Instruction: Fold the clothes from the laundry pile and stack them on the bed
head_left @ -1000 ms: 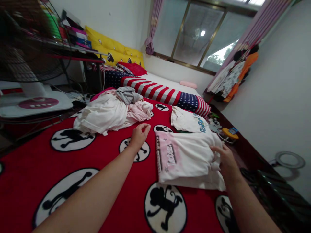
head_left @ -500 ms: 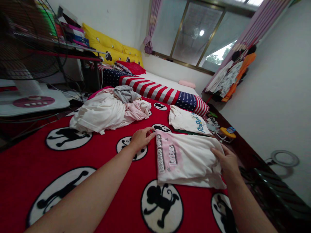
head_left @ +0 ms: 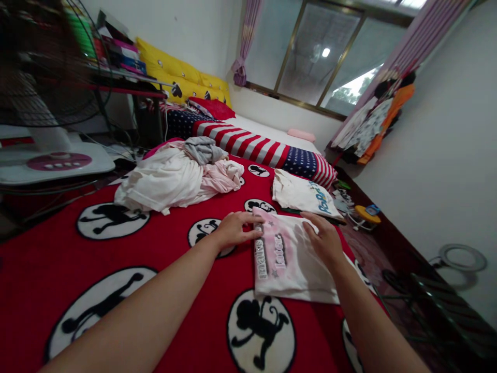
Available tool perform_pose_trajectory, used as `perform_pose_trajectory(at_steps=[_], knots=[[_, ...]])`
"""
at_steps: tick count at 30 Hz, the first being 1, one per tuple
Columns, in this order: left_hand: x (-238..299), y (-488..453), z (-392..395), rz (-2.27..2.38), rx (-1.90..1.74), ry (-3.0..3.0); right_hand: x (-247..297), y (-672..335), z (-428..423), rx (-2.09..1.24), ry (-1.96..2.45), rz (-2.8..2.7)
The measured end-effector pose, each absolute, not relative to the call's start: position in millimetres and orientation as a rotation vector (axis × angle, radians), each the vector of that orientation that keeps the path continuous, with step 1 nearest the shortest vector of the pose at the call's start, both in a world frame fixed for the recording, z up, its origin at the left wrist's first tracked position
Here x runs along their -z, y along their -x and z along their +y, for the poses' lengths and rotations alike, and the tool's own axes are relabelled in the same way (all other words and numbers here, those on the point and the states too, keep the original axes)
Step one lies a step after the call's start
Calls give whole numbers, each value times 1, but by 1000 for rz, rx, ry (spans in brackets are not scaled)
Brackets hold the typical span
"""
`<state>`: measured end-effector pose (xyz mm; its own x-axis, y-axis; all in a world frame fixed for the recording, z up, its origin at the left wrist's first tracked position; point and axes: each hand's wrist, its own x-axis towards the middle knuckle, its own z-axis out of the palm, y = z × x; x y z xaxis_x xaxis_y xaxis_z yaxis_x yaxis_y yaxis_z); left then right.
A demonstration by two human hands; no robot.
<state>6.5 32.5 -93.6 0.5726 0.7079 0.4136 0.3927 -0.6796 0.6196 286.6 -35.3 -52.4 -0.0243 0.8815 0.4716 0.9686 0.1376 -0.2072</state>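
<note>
A white T-shirt (head_left: 298,269) with a pink patch, stars and lettering lies folded into a rectangle on the red blanket (head_left: 186,321). My left hand (head_left: 235,230) rests at its far left corner, fingers apart and laid over the printed edge. On the shirt's upper right part is my right hand (head_left: 322,235), palm down with its fingers stretched out; it and the forearm hide the shirt's right side. Just beyond lies another folded white T-shirt (head_left: 297,191) with blue lettering, on top of something dark.
Crumpled white, pink and grey clothes (head_left: 166,176) are heaped at the back left. A fan (head_left: 58,150) stands at the left. Behind is a bed with a flag-patterned cover (head_left: 240,137). To the right are a yellow stool (head_left: 367,213) and a dark slatted rack (head_left: 450,305).
My right hand has let go of the shirt's right edge and moved left onto its top. My left hand has slid right, its fingers now over the printed edge. The shirt lies flatter.
</note>
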Motion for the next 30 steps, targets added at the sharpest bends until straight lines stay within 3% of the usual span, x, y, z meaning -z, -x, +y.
perform_pose_trajectory(at_steps=[7,13,17,21,26,30], knots=[[97,-6,37,832,-886,-2387,99,-315,-15,117,2389,-1830],[98,-7,37,844,-921,-2337,71,-302,-39,139,2308,-1826],[99,-6,37,838,-930,-2313,87,-292,-75,238,2165,-1956],[100,-6,38,836,-947,-2288,92,-278,-91,182,2330,-1996],[102,-8,38,869,-961,-2246,48,-213,-90,303,2152,-2009],[103,-10,39,906,-994,-2157,38,-150,-86,233,2262,-2062]])
